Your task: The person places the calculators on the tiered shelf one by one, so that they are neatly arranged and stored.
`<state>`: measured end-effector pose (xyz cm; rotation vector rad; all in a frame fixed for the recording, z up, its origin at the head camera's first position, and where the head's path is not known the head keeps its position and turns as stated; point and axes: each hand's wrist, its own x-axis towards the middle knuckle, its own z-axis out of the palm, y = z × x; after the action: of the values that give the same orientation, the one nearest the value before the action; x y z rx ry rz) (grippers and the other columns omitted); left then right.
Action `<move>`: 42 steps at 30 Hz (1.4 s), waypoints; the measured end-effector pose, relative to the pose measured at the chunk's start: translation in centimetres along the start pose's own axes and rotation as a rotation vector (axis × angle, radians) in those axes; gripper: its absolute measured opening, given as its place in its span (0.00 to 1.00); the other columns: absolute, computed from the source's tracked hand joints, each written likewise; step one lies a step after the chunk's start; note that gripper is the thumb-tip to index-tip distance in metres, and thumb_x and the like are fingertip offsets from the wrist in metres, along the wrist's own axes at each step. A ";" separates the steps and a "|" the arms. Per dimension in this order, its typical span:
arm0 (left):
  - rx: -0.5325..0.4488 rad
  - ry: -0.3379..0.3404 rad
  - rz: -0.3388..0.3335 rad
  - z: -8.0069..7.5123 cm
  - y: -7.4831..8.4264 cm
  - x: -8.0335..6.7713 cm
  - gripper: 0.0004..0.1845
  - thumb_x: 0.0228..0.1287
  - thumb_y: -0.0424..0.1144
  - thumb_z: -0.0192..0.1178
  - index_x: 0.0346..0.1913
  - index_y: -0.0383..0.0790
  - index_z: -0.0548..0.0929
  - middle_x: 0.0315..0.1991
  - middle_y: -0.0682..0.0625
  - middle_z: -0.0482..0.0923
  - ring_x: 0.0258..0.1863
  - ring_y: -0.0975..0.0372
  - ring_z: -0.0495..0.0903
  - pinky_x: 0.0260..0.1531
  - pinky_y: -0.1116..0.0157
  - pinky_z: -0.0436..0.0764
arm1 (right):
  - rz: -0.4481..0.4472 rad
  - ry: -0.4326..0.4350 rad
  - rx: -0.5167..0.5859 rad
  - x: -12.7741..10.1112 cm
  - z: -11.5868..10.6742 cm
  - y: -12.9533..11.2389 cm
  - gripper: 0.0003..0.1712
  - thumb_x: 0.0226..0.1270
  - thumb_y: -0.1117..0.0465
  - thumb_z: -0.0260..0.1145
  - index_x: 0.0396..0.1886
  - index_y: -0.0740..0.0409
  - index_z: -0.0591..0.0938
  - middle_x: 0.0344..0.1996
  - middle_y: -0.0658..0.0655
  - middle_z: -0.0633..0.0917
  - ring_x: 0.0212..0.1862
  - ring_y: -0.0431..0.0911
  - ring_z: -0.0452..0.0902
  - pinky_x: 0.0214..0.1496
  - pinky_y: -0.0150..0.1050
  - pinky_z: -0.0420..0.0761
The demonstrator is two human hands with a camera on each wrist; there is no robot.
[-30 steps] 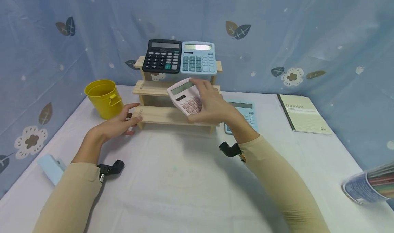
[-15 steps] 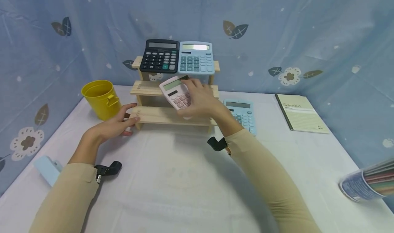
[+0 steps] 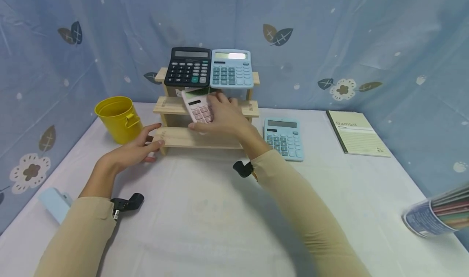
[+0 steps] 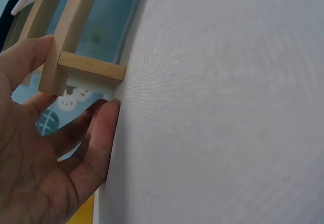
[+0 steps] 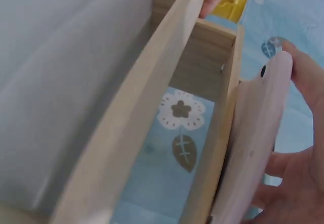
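My right hand (image 3: 229,120) grips a pink calculator (image 3: 198,106) by its right side, tilted over the middle tier of a three-tier wooden shelf rack (image 3: 194,138). In the right wrist view, the calculator's edge (image 5: 258,138) lies right along a shelf board. My left hand (image 3: 132,149) holds the left end of the lowest board; the left wrist view has the thumb on the wood (image 4: 55,67) and other fingers curled below it. On the top tier, a black calculator (image 3: 188,67) and a light blue calculator (image 3: 231,69) stand side by side.
Another light blue calculator (image 3: 283,140) lies on the white table right of the rack. A yellow bucket (image 3: 119,120) stands behind my left hand. Farther right are a notebook (image 3: 357,132) and a cup of pencils (image 3: 425,220). A light blue object (image 3: 55,203) lies beside my left sleeve.
My right hand has carried the pink calculator left and back, and its top now reaches under the top tier. The table calculator is now fully uncovered. My left hand keeps its hold.
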<state>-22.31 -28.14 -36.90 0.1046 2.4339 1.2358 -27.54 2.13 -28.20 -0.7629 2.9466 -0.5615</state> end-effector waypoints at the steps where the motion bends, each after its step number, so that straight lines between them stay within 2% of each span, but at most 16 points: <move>1: -0.001 0.000 -0.001 0.0 0.0 0.1 0.49 0.72 0.70 0.51 0.82 0.68 0.32 0.79 0.32 0.46 0.69 0.42 0.70 0.64 0.44 0.77 | -0.013 -0.025 -0.002 0.2 -0.3 -0.1 0.66 0.54 0.21 0.67 0.83 0.50 0.56 0.81 0.55 0.56 0.73 0.57 0.57 0.75 0.52 0.63; 5: -0.001 0.003 -0.010 0.0 0.1 0.4 0.50 0.71 0.71 0.52 0.82 0.69 0.32 0.79 0.32 0.46 0.69 0.42 0.70 0.64 0.45 0.77 | -0.088 -0.139 -0.026 0.8 -1.6 0.0 0.66 0.56 0.30 0.73 0.83 0.57 0.54 0.80 0.61 0.58 0.76 0.58 0.55 0.79 0.55 0.57; 8: -0.002 0.003 -0.018 0.0 0.2 0.3 0.50 0.70 0.72 0.52 0.82 0.69 0.32 0.79 0.32 0.46 0.69 0.42 0.70 0.64 0.45 0.77 | -0.142 -0.159 -0.034 1.1 -1.9 0.3 0.65 0.56 0.38 0.77 0.82 0.60 0.54 0.79 0.62 0.60 0.78 0.56 0.55 0.80 0.56 0.54; 11: 0.000 0.004 -0.020 0.0 0.2 0.0 0.50 0.71 0.71 0.51 0.82 0.69 0.32 0.79 0.31 0.46 0.68 0.42 0.71 0.64 0.44 0.76 | -0.146 -0.098 0.002 1.4 -1.2 0.5 0.63 0.54 0.39 0.79 0.81 0.59 0.58 0.79 0.61 0.60 0.78 0.54 0.54 0.80 0.54 0.54; 15: -0.001 0.005 -0.013 -0.1 0.0 -0.5 0.49 0.72 0.70 0.50 0.82 0.67 0.32 0.79 0.31 0.46 0.68 0.41 0.71 0.64 0.44 0.76 | -0.111 0.013 0.086 1.8 0.5 0.4 0.61 0.50 0.37 0.82 0.79 0.53 0.64 0.78 0.58 0.60 0.71 0.54 0.57 0.75 0.49 0.61; 19: -0.007 0.008 -0.008 0.0 -0.3 -0.6 0.49 0.73 0.69 0.50 0.83 0.66 0.32 0.79 0.30 0.46 0.69 0.41 0.70 0.64 0.45 0.77 | -0.065 0.082 0.134 2.1 1.8 -0.4 0.62 0.49 0.34 0.81 0.79 0.50 0.64 0.77 0.56 0.59 0.66 0.53 0.57 0.69 0.45 0.68; 23: -0.021 0.010 0.003 0.2 -0.5 -0.5 0.49 0.73 0.68 0.51 0.83 0.66 0.32 0.79 0.30 0.45 0.70 0.40 0.68 0.63 0.47 0.79 | -0.050 0.077 0.146 2.3 2.3 -1.0 0.62 0.52 0.33 0.78 0.81 0.50 0.61 0.80 0.55 0.55 0.68 0.52 0.56 0.71 0.45 0.69; 27: -0.029 0.006 0.008 0.2 -0.6 -0.5 0.48 0.74 0.68 0.51 0.83 0.66 0.32 0.79 0.30 0.46 0.71 0.41 0.67 0.62 0.48 0.79 | -0.088 0.028 0.140 2.5 2.2 -1.1 0.60 0.58 0.38 0.74 0.83 0.52 0.56 0.83 0.56 0.50 0.75 0.55 0.53 0.77 0.48 0.63; 32: -0.005 0.002 0.001 0.0 -0.3 -0.4 0.48 0.74 0.69 0.50 0.82 0.68 0.31 0.79 0.30 0.45 0.68 0.41 0.72 0.64 0.44 0.77 | -0.122 0.007 0.123 2.7 2.1 -1.2 0.56 0.65 0.39 0.69 0.83 0.56 0.55 0.83 0.57 0.50 0.77 0.55 0.51 0.80 0.47 0.58; 42: 0.003 -0.010 0.009 -0.1 0.1 -0.2 0.49 0.73 0.69 0.50 0.82 0.66 0.31 0.79 0.31 0.46 0.69 0.42 0.70 0.63 0.46 0.78 | -0.089 0.133 0.141 3.5 3.2 -2.0 0.54 0.63 0.34 0.72 0.81 0.53 0.62 0.78 0.56 0.57 0.69 0.52 0.60 0.75 0.43 0.66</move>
<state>-22.19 -28.18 -36.71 0.1224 2.4294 1.2331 -29.29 -2.22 -30.32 -0.8763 2.9618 -0.8488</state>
